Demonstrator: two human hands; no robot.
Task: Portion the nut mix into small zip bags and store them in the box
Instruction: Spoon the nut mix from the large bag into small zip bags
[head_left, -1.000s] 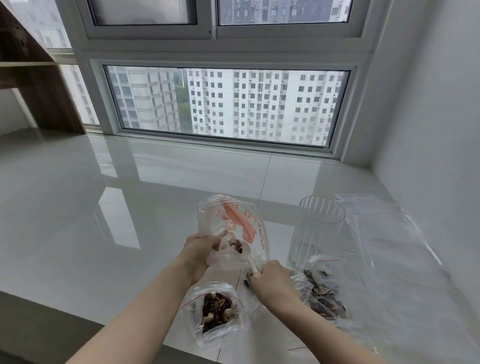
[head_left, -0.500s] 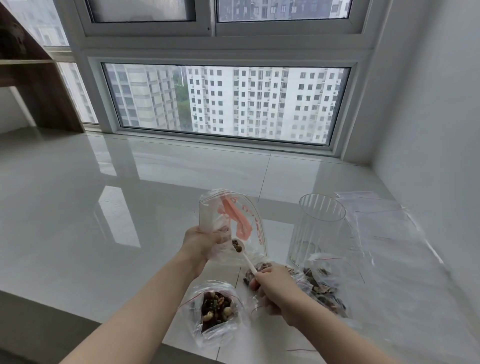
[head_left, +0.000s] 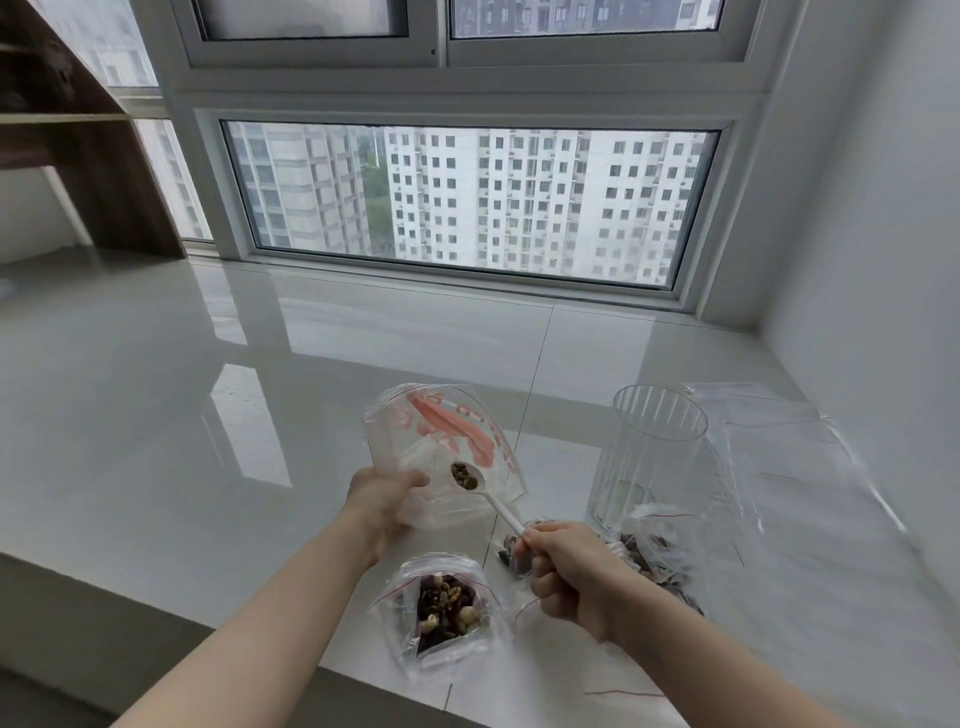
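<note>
My left hand (head_left: 385, 506) grips a clear zip bag with red print (head_left: 415, 441), held up with its mouth toward me. My right hand (head_left: 563, 574) pinches the handle of a white plastic spoon (head_left: 498, 503). The spoon's bowl carries a small load of nut mix (head_left: 463, 475) at the bag's mouth. A filled small zip bag (head_left: 445, 608) of nuts lies on the sill in front of me. The big bag of nut mix (head_left: 657, 558) lies open to the right, partly behind my right hand.
A clear ribbed plastic container (head_left: 649, 457) stands upright at the right. Several empty zip bags (head_left: 789, 467) lie flat beyond it near the white wall. The glossy sill (head_left: 208, 415) runs to the window; its front edge is just below the filled bag.
My right hand lifted the loaded spoon from the big bag up to the mouth of the held bag. The left hand raised and tilted that bag slightly.
</note>
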